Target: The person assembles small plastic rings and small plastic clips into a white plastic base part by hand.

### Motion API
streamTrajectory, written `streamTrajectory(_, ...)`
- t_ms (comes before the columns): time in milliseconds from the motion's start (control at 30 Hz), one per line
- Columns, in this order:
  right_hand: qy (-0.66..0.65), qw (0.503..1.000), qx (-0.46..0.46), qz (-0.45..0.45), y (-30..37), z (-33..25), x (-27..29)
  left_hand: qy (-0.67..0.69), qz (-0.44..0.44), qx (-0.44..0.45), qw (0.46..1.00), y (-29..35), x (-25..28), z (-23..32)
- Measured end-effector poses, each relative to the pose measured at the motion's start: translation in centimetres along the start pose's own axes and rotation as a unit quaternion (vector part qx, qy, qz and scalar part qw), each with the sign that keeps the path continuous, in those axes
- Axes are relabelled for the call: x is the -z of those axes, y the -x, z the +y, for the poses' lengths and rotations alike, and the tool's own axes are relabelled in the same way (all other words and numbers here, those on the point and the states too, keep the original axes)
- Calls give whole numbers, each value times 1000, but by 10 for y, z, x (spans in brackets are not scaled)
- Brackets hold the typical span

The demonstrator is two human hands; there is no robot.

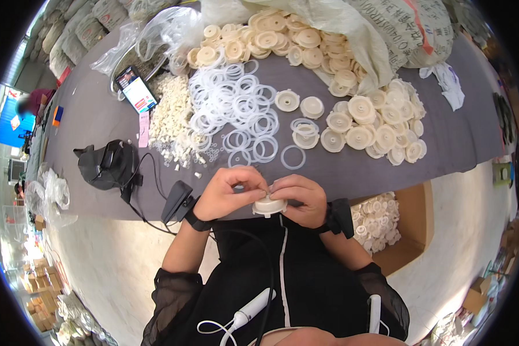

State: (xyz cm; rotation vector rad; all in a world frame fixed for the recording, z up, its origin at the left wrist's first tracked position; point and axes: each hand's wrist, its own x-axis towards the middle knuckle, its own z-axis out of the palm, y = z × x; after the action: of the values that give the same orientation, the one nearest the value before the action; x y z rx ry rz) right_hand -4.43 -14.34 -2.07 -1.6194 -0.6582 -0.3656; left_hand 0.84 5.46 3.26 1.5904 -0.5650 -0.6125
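Note:
A cream round plastic cap with small tabs on its rim sits between my hands at the table's near edge. My left hand is closed, its thumb and forefinger pinched at the cap's raised centre. From the other side my right hand grips the cap, fingertips also meeting over the middle. Any small part between the fingertips is hidden. Just beyond lie a single clear ring, a cap with rings on it, and a heap of translucent rings. Tiny white plastic pieces are piled left of the rings.
Loose cream caps lie to the right, and more spill from a sack at the back. A phone, a plastic bag and a black cap-like bundle are on the left. Below the table's right side stands a cardboard box holding caps.

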Motion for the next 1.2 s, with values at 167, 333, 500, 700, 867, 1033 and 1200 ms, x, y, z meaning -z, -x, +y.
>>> streamTrajectory(167, -22, 996, -83, 22, 4, -2, -5, -54, 23, -50, 997, 7, 0, 0)
streamTrajectory(333, -35, 992, -115, 39, 5, -8, -9, -95, 42, -54, 993, 16, -10, 3)
streamTrajectory(500, -33, 990, -127, 52, 3, -9, -2, -55, 32, -21, 998, 12, -18, -7)
streamTrajectory(700, -38, 987, -129, 94, 11, -6, -11, -67, 87, -37, 993, 18, -20, -21)
streamTrajectory(867, -47, 979, -145, 135, 17, -6, -14, -31, 158, -47, 986, 13, -38, -29)
streamTrajectory(1033, -80, 975, -154, 136, 18, -8, -11, -125, 217, -112, 962, 15, -58, -29)
streamTrajectory(1200, -101, 972, -168, 131, 18, -7, -11, -163, 242, -137, 947, 13, -63, -24)
